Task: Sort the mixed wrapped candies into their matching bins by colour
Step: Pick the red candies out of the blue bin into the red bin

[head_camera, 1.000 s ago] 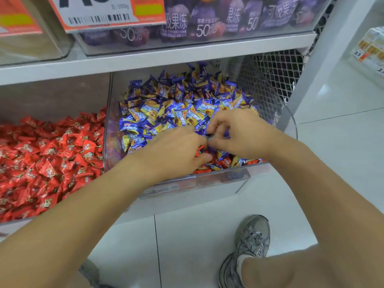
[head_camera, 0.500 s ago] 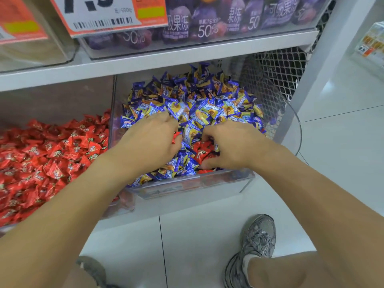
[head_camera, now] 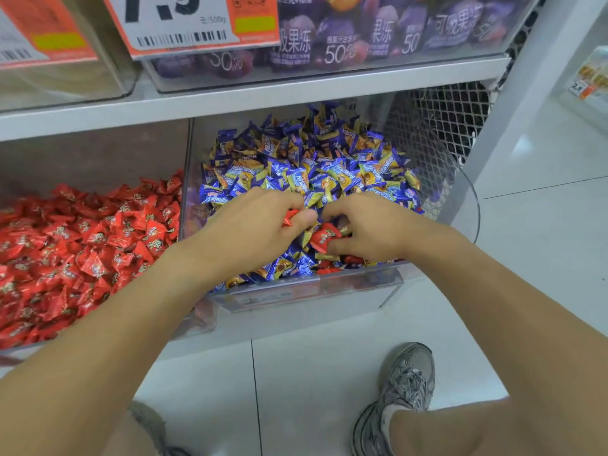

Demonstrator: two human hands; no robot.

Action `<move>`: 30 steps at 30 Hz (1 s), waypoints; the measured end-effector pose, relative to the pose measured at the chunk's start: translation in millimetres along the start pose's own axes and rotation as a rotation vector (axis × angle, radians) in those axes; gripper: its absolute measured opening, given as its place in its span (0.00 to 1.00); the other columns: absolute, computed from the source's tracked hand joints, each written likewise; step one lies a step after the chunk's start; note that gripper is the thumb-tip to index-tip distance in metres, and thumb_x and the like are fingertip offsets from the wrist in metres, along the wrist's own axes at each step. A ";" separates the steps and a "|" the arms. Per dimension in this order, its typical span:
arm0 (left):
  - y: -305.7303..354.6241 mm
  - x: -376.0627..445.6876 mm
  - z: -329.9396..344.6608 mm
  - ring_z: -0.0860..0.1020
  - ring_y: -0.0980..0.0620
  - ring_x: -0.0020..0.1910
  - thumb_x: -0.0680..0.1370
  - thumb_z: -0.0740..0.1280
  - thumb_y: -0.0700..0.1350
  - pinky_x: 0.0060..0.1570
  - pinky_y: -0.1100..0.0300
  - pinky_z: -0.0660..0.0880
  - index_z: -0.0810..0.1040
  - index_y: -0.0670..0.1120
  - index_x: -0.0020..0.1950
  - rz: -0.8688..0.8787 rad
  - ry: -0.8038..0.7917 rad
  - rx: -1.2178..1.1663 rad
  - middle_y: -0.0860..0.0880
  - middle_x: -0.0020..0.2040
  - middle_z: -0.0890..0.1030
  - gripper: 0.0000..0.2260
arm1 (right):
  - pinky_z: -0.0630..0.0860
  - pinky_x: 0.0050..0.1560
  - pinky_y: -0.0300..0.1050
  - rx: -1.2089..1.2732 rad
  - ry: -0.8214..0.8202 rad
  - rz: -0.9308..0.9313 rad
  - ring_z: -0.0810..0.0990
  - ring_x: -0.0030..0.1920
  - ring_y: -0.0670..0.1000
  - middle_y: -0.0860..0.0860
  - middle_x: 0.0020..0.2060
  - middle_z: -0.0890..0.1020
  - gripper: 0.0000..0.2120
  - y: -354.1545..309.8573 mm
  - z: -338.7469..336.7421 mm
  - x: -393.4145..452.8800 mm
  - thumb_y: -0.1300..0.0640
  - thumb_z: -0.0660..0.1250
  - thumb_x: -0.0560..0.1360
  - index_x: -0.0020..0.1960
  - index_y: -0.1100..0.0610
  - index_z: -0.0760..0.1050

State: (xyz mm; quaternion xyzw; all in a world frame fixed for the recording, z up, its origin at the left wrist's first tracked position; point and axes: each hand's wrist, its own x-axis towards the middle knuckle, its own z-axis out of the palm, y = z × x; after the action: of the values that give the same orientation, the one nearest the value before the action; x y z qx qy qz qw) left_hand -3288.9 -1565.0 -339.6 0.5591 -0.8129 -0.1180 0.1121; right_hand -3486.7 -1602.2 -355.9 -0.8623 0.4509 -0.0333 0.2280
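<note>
Head view of the sorting shelf. My left hand (head_camera: 253,225) is curled, with a red candy (head_camera: 291,217) pinched between thumb and fingers, and hangs over the near left part of the clear bin of blue candies (head_camera: 312,172). My right hand (head_camera: 371,228) has its fingers bent down into the near right part of the same bin, the thumb and fingertips closing round a second red candy (head_camera: 324,239) that lies on the blue ones. More stray red wrappers (head_camera: 332,269) show along the bin's near wall (head_camera: 306,291), just below my right hand. The bin of red candies (head_camera: 82,245) stands to the left, next to the blue bin. Compared with a second ago, both hands have drawn apart and a little farther into the bin: then they worked close together over one spot, and now each has its own red piece. I judge that the picking step is nearly done for these two, and that a carry to the left bin comes next; several red pieces still remain among the blue, so the sorting is far from finished.
</note>
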 end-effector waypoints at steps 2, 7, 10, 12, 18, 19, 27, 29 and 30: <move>4.4 -0.8 -1.4 0.74 0.55 0.34 0.81 0.55 0.60 0.39 0.50 0.76 0.77 0.53 0.43 -0.017 0.049 -0.034 0.53 0.31 0.76 0.16 | 0.73 0.42 0.44 0.156 0.011 0.014 0.77 0.37 0.42 0.43 0.33 0.79 0.05 6.4 -6.6 -6.3 0.52 0.75 0.72 0.45 0.48 0.79; 9.6 4.1 -2.1 0.74 0.57 0.32 0.81 0.57 0.58 0.40 0.53 0.75 0.78 0.56 0.52 -0.023 0.064 -0.125 0.52 0.34 0.80 0.12 | 0.77 0.46 0.37 0.523 0.131 0.052 0.83 0.41 0.42 0.45 0.39 0.86 0.04 21.2 -24.4 -24.5 0.58 0.76 0.72 0.45 0.52 0.82; 14.4 8.1 2.7 0.78 0.54 0.41 0.81 0.59 0.58 0.43 0.54 0.75 0.80 0.56 0.54 0.025 0.005 -0.116 0.54 0.42 0.82 0.12 | 0.78 0.54 0.45 0.539 0.144 0.127 0.83 0.48 0.45 0.47 0.44 0.86 0.06 34.7 -30.5 -34.7 0.54 0.75 0.73 0.49 0.53 0.83; 17.5 12.6 7.1 0.78 0.52 0.48 0.80 0.60 0.59 0.46 0.54 0.75 0.80 0.57 0.55 0.052 -0.058 -0.019 0.55 0.46 0.82 0.12 | 0.78 0.56 0.55 0.413 0.169 0.162 0.82 0.50 0.51 0.50 0.46 0.84 0.09 41.9 -31.6 -40.0 0.50 0.74 0.74 0.51 0.53 0.83; 29.2 23.0 13.5 0.77 0.49 0.48 0.72 0.65 0.69 0.40 0.55 0.74 0.81 0.55 0.54 0.083 -0.086 0.166 0.53 0.44 0.79 0.22 | 0.73 0.50 0.34 0.260 0.269 0.202 0.78 0.46 0.31 0.43 0.56 0.82 0.25 36.1 -39.9 -52.7 0.50 0.79 0.68 0.63 0.47 0.78; 32.4 23.7 13.6 0.77 0.49 0.47 0.70 0.66 0.71 0.38 0.56 0.72 0.81 0.55 0.54 0.075 -0.062 0.173 0.54 0.40 0.78 0.24 | 0.70 0.45 0.28 0.275 0.273 0.189 0.76 0.39 0.28 0.43 0.57 0.82 0.25 35.7 -41.3 -54.1 0.52 0.79 0.68 0.64 0.49 0.78; 34.2 26.0 12.5 0.73 0.52 0.36 0.72 0.72 0.56 0.43 0.52 0.77 0.83 0.48 0.44 0.015 -0.050 0.021 0.55 0.29 0.73 0.12 | 0.73 0.39 0.29 0.194 0.340 0.228 0.80 0.34 0.48 0.40 0.49 0.83 0.23 40.1 -45.0 -56.7 0.54 0.81 0.65 0.58 0.45 0.79; 28.8 25.2 4.8 0.71 0.57 0.31 0.73 0.71 0.54 0.42 0.54 0.77 0.83 0.47 0.43 -0.001 -0.071 -0.019 0.52 0.27 0.74 0.10 | 0.68 0.34 0.27 0.114 0.292 0.268 0.75 0.29 0.39 0.44 0.43 0.83 0.18 36.5 -46.6 -54.8 0.50 0.83 0.63 0.49 0.48 0.80; 26.5 24.1 1.5 0.71 0.56 0.29 0.74 0.70 0.53 0.40 0.56 0.76 0.82 0.47 0.43 -0.014 -0.091 -0.027 0.49 0.29 0.76 0.10 | 0.68 0.33 0.30 0.070 0.243 0.293 0.75 0.30 0.39 0.45 0.39 0.83 0.18 34.9 -46.4 -53.6 0.48 0.83 0.61 0.45 0.50 0.80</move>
State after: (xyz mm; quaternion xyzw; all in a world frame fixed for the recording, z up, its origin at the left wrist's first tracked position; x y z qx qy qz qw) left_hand -3321.1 -1578.3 -331.3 0.5572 -0.8116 -0.1551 0.0819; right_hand -3557.2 -1593.7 -321.3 -0.7687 0.5943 -0.1193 0.2041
